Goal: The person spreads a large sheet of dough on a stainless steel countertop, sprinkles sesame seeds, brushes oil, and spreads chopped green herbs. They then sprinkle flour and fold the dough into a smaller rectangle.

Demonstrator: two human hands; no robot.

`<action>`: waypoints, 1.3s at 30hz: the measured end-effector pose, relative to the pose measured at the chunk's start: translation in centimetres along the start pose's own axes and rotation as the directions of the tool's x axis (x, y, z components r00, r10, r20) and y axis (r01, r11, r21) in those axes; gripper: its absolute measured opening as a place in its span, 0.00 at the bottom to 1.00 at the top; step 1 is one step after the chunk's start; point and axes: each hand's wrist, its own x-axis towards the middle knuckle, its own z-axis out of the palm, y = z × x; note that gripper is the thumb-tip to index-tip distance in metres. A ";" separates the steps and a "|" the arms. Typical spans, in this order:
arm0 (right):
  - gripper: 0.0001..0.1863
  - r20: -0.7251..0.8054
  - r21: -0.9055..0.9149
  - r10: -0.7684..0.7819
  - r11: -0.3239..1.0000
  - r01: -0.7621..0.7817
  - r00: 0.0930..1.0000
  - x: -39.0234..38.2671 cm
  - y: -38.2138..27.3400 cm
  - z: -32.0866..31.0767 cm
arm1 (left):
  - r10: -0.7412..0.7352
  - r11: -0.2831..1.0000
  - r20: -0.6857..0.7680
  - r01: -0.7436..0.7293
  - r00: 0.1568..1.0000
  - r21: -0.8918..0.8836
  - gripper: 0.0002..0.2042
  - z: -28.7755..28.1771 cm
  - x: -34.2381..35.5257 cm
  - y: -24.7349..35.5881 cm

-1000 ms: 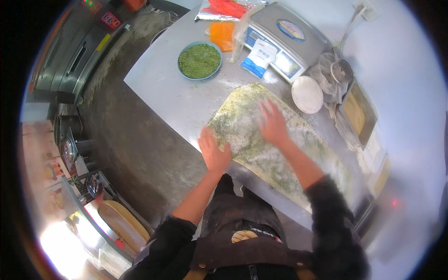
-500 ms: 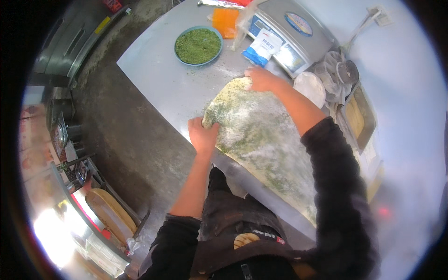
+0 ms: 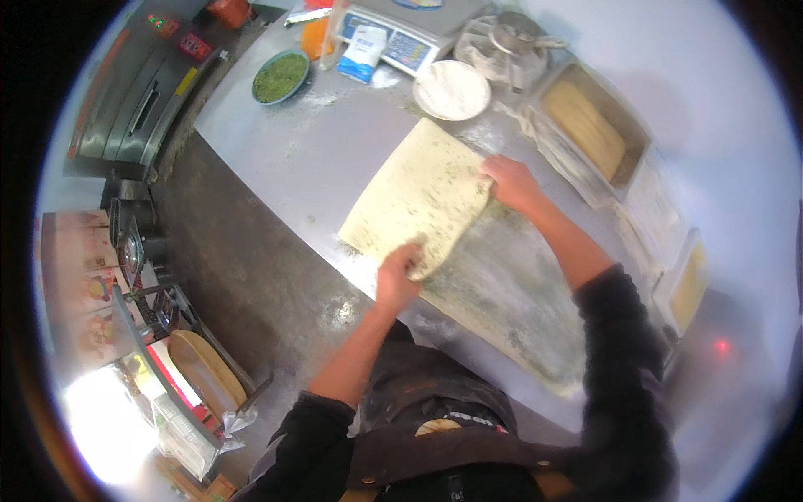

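Observation:
A wide sheet of dough (image 3: 418,184) lies on the metal table, its far part folded over toward me. The folded layer is pale and flecked with green; the nearer part is dusted with flour and chopped green herbs. My left hand (image 3: 397,276) pinches the fold's edge at the table's near side. At the other end of that edge, my right hand (image 3: 512,182) grips the dough between thumb and fingers. Beyond the dough stand a blue-rimmed bowl of chopped green herbs (image 3: 280,78) and a white bowl of flour (image 3: 452,89).
A digital scale (image 3: 410,38) and a blue-and-white packet (image 3: 363,53) stand at the back. Along the right are a metal tray (image 3: 637,155) with a pale slab and a strainer (image 3: 512,38). A wooden tray (image 3: 205,372) sits on a rack at the left.
Both hands have drawn the dough's far edge back toward me, folding it over the herb-covered part. My view has shifted, so the bowls and scale appear farther left.

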 end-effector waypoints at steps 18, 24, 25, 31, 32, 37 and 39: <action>0.31 -0.337 -0.128 0.921 0.162 -0.979 0.196 -41.6 -9.2 -4.4 | 0.090 0.624 0.069 -0.110 0.994 0.773 0.53 3.7 6.8 2.2; 0.46 -0.330 0.046 0.927 -0.171 -0.984 -0.176 -55.0 -11.9 -0.1 | 0.072 0.615 0.123 -0.142 0.990 0.776 0.52 3.2 7.9 -0.3; 0.46 -0.340 0.082 0.915 -0.199 -0.977 -0.215 -55.9 -11.3 0.5 | 0.100 0.614 0.110 -0.149 0.989 0.775 0.53 3.1 8.0 -0.4; 0.37 -0.028 0.287 0.983 -0.164 -0.944 -0.180 -59.1 -9.1 -0.5 | 0.088 0.617 0.154 -0.176 0.984 0.767 0.55 5.5 3.8 2.1; 0.37 0.037 0.289 0.989 -0.150 -0.945 -0.146 -58.9 -9.4 -1.3 | 0.153 0.762 0.170 -0.226 0.974 0.607 0.54 6.9 0.8 3.0; 0.35 -0.120 0.096 0.991 0.070 -0.993 0.058 -49.3 -11.4 -3.8 | 0.407 0.901 0.578 -0.414 0.707 -0.128 0.54 14.6 -14.2 8.1; 0.35 -0.205 -0.050 0.937 0.277 -0.960 0.281 -41.7 -12.1 -3.0 | 0.341 0.932 0.629 -0.164 0.699 -0.323 0.54 16.5 -16.5 9.0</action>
